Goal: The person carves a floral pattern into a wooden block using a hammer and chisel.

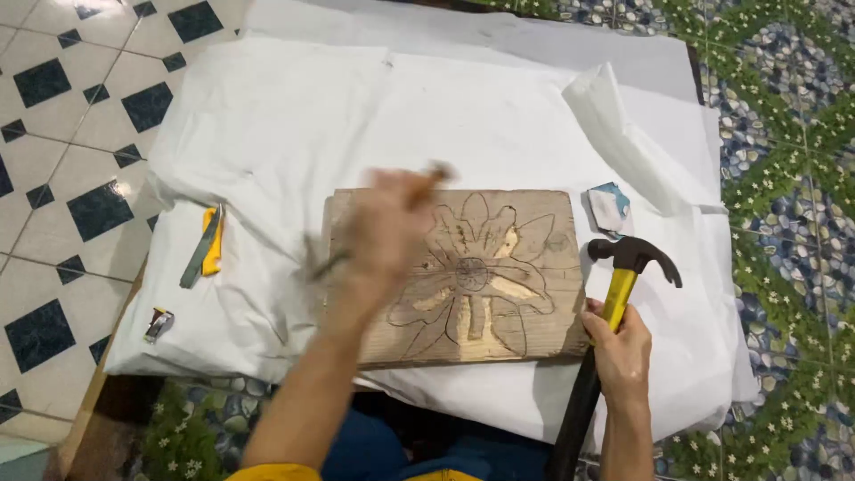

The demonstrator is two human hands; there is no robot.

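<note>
A wooden board [534, 232] with a drawn and partly carved flower lies on white paper [356, 125] over the table. My left hand [378, 236], blurred by motion, hovers over the board's left part and grips a thin wooden-handled tool [434, 174], whose metal end pokes out toward the lower left. My right hand [619, 352] sits at the board's lower right corner, closed around a claw hammer [623, 267] with a yellow and black handle; its dark head points up beside the board's right edge.
A yellow and grey tool [207, 245] lies on the paper to the left. A small packet [158, 325] sits near the left edge, a small folded piece [610, 209] right of the board. Tiled floor surrounds the table.
</note>
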